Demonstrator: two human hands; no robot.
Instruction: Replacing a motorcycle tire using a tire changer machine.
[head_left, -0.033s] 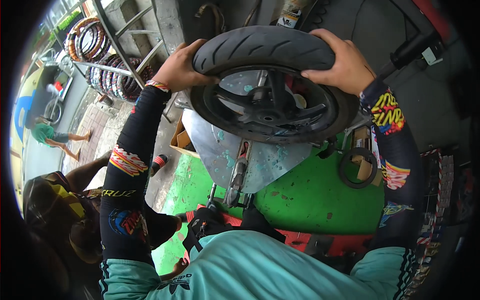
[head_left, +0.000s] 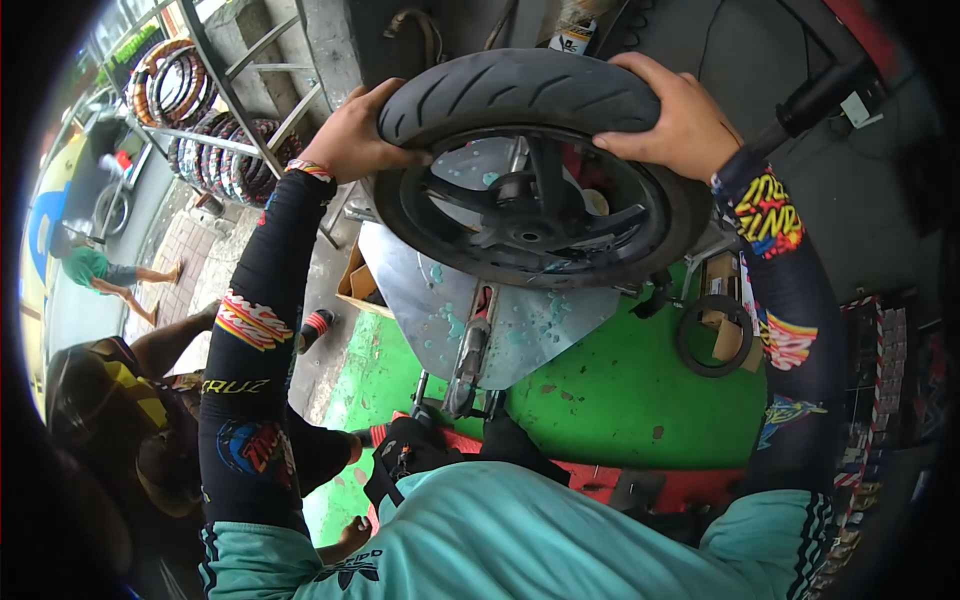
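A black motorcycle tire (head_left: 520, 92) with a grooved tread sits around a black spoked wheel rim (head_left: 530, 235), tilted above a grey metal plate (head_left: 415, 300). My left hand (head_left: 365, 135) is wrapped over the tire's left upper side, thumb against the sidewall. On the right upper side my right hand (head_left: 675, 125) grips it likewise, fingers over the tread. Teal flecks spot the plate. A metal bar with a reddish part (head_left: 468, 370) runs from beneath the wheel toward me. The rim's underside is hidden.
Below is a worn green floor (head_left: 600, 410). A loose black tire (head_left: 716, 337) lies at the right by cardboard boxes. Rows of tires (head_left: 215, 155) hang on a metal rack at the far left. Beside my left arm is another person (head_left: 130, 420). A black machine arm (head_left: 825, 100) stands at the upper right.
The wheel and both my hands sit slightly farther left in view, with the grip unchanged. Little else differs.
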